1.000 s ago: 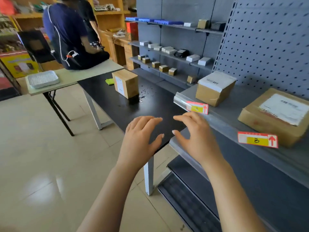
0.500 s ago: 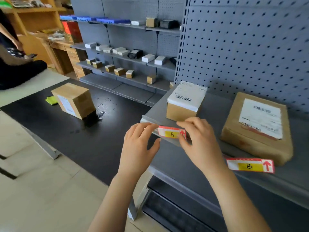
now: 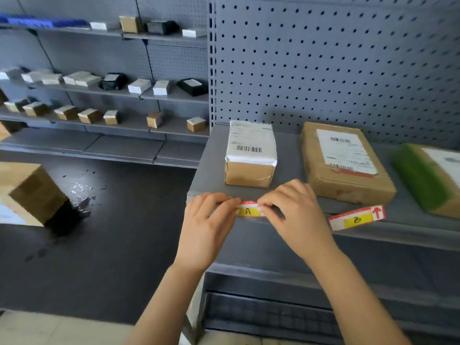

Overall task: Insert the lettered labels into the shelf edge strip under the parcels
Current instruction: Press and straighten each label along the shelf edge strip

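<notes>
Matt grey metal shelf (image 3: 211, 155) and pegboard (image 3: 323, 66); brown paper parcels (image 3: 348, 180); glossy paper labels (image 3: 356, 219).

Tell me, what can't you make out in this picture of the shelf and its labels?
Head view:
- label A: both ends are covered by fingers of the left hand and right hand, so whether it is seated is unclear.
- small parcel: its print is too small to read.
- green parcel: cut off by the right edge.
- cardboard box: blurred, cut by the left edge.
</notes>
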A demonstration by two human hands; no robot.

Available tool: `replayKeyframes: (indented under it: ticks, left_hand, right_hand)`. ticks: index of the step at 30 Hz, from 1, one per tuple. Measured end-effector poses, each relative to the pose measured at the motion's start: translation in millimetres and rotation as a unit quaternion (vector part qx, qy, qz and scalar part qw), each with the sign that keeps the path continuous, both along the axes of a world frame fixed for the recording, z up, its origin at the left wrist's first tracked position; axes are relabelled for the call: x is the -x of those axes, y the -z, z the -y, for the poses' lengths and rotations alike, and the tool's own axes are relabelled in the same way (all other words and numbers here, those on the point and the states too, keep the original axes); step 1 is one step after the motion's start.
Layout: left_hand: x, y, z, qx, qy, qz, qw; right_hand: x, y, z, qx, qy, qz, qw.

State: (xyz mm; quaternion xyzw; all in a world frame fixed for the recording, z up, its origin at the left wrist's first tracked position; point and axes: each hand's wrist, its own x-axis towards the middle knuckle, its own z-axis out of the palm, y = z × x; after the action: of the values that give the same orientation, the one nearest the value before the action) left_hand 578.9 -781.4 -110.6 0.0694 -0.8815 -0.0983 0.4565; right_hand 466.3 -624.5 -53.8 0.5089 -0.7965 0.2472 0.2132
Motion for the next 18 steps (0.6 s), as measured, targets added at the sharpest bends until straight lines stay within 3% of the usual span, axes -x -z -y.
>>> replayKeyframes:
  ticks: [8, 18]
  left_hand:
    - [-3, 7, 12, 0.009, 0.074, 0.016, 0.997]
    - [-5, 18, 14, 0.057, 0.070, 0.050, 0.995]
  right_hand:
    - [-28, 16, -5, 0.020, 0.097, -0.050, 0.994]
    - [-50, 34, -2, -0.002, 0.185, -0.099, 0.978]
